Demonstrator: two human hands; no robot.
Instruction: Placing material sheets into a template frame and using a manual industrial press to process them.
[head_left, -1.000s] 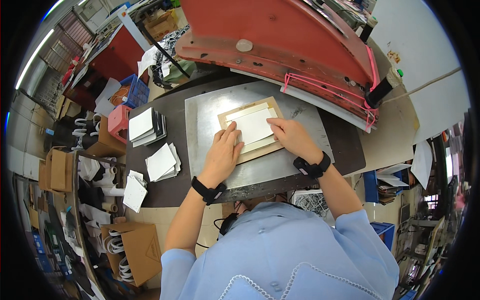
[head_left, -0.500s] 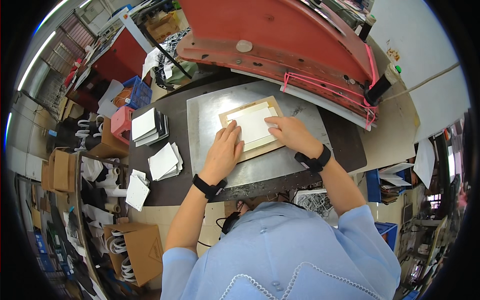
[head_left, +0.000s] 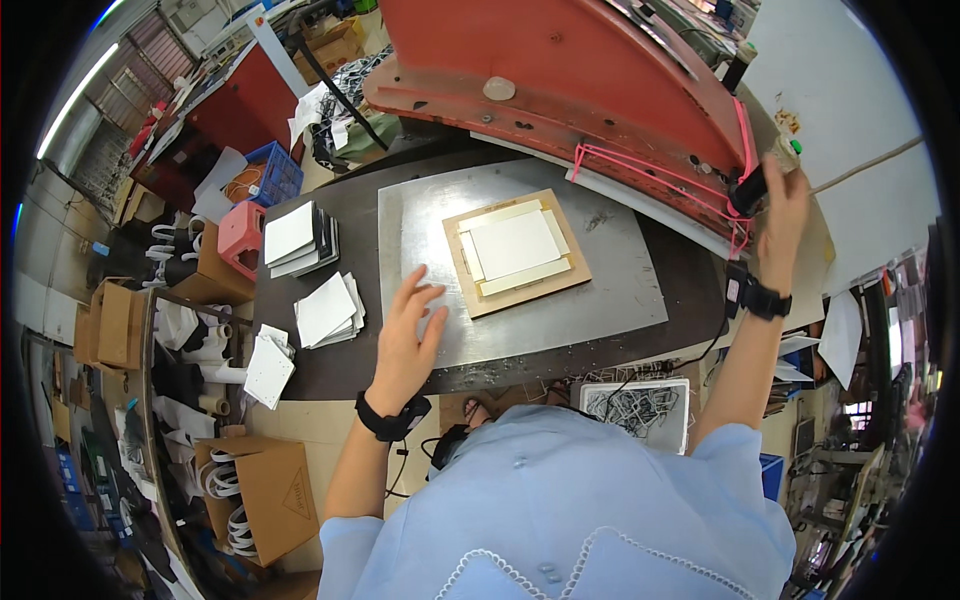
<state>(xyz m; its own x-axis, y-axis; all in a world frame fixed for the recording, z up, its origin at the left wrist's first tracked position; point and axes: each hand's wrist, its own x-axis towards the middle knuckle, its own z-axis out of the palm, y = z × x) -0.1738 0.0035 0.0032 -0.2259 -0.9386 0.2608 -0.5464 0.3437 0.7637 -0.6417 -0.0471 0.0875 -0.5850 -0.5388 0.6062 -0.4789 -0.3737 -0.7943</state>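
A cutting die [head_left: 466, 282] with a tan board base and pale strips round its edge lies on the shiny metal plate [head_left: 620, 270]. Inside the strips rests a white sheet [head_left: 515, 240], flat. My left hand [head_left: 405, 335] hovers at the plate's near left edge, fingers apart and nothing in them, clear of the die. At the right end of the red press arm [head_left: 520, 60], my right hand [head_left: 783, 225] is closed round a black handle [head_left: 748, 190] with a green button on top. Part of that grip is hidden behind the fingers.
Left on the dark table [head_left: 350, 210] stand a stack of white-topped pieces [head_left: 290, 235], a fanned pile of white sheets [head_left: 328, 312] and another pile [head_left: 269, 368] at the edge. Pink cord [head_left: 650, 178] loops along the press arm. Below sits a white bin [head_left: 680, 405] of metal scraps.
Both hands have left the white sheet on the die. My left hand has drawn back toward me and to the left; my right hand has swung right and taken hold of the black handle.
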